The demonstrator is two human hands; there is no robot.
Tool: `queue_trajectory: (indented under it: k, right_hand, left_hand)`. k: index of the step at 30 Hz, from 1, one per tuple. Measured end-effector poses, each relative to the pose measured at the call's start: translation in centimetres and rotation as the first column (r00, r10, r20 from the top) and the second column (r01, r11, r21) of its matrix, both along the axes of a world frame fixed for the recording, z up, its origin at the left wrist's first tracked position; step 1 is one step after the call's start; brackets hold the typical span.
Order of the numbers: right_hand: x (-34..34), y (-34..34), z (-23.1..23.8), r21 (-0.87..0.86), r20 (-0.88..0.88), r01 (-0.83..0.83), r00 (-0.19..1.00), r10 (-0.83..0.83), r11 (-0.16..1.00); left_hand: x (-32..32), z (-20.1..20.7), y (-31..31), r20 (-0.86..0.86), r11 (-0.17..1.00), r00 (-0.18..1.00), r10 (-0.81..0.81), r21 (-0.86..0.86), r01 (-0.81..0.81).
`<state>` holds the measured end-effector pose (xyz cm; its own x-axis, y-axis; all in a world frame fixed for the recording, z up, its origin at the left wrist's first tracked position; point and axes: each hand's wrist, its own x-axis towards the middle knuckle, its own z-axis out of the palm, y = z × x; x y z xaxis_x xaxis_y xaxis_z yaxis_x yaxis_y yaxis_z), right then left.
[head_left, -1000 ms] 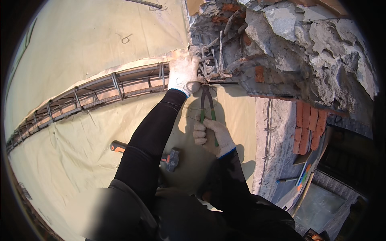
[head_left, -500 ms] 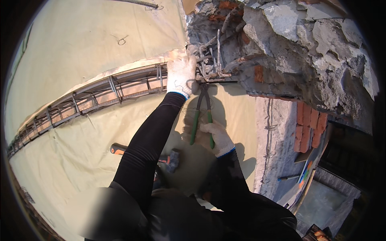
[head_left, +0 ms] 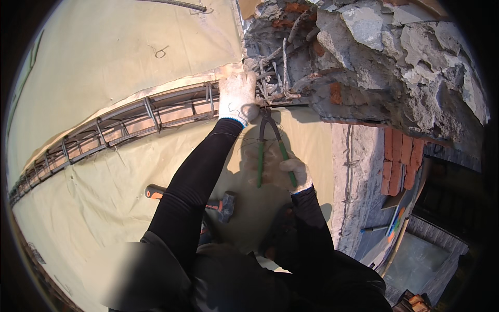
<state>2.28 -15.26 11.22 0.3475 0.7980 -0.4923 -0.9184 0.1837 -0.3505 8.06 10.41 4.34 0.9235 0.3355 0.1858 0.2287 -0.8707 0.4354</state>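
Observation:
My left hand [head_left: 237, 100], in a white knit glove, is closed over the right end of a rebar cage [head_left: 149, 113] in a slot between the sheets, beside broken concrete. Its fingertips are partly hidden. My right hand [head_left: 297, 175], gloved too, grips the right handle of green-handled pincers [head_left: 266, 122]. Their handles are spread apart, and the left handle stands free of the fingers. The jaws lie against the bars just right of my left hand. Thin tie wire [head_left: 244, 141] loops near my left wrist and the pincers.
A hammer [head_left: 226, 207] lies on the pale sheet [head_left: 104, 192], partly behind my left forearm. Rough broken concrete [head_left: 374, 67] with bent bars [head_left: 285, 67] juts out at the far right. Below it are red bricks [head_left: 400, 161]. A loose wire loop [head_left: 162, 51] lies on the far sheet.
The pincers' handles have spread wider, my right hand moving right with the right handle. My left hand stays on the rebar; the view shifts slightly.

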Motion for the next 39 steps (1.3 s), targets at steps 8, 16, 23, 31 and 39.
queue_trajectory:
  k: [8, 16, 23, 31, 39]
  right_hand:
    - [0.2, 0.3, -1.7, 0.1, 0.037, -0.11, 0.994, 0.107, 0.989]
    - [-1.0, 1.8, -1.2, 0.272, -0.42, 0.164, 0.907, -0.036, 0.948]
    - [0.3, 2.4, 1.2, 0.29, -0.57, 0.268, 0.819, -0.059, 0.919]
    - [0.7, 4.5, 3.3, 0.105, -0.522, 0.238, 0.84, -0.15, 0.966]
    - [1.1, 3.1, 2.9, -0.3, -0.158, -0.075, 0.987, 0.028, 0.951]
  left_hand:
    - [0.0, 0.0, 0.0, -0.074, 1.0, 0.997, -0.009, 0.013, 0.01]
    - [-0.8, 0.7, 0.4, 0.078, 0.998, 0.996, -0.047, 0.047, 0.043]
    - [-10.2, -2.2, -4.5, 0.1, 0.985, 0.982, -0.16, 0.082, 0.152]
    - [-19.3, 8.5, -17.4, -0.262, 0.402, 0.323, -0.909, -0.354, 0.844]
    - [-22.2, 10.7, -15.6, 0.153, -0.121, 0.115, -0.982, -0.961, 0.249]
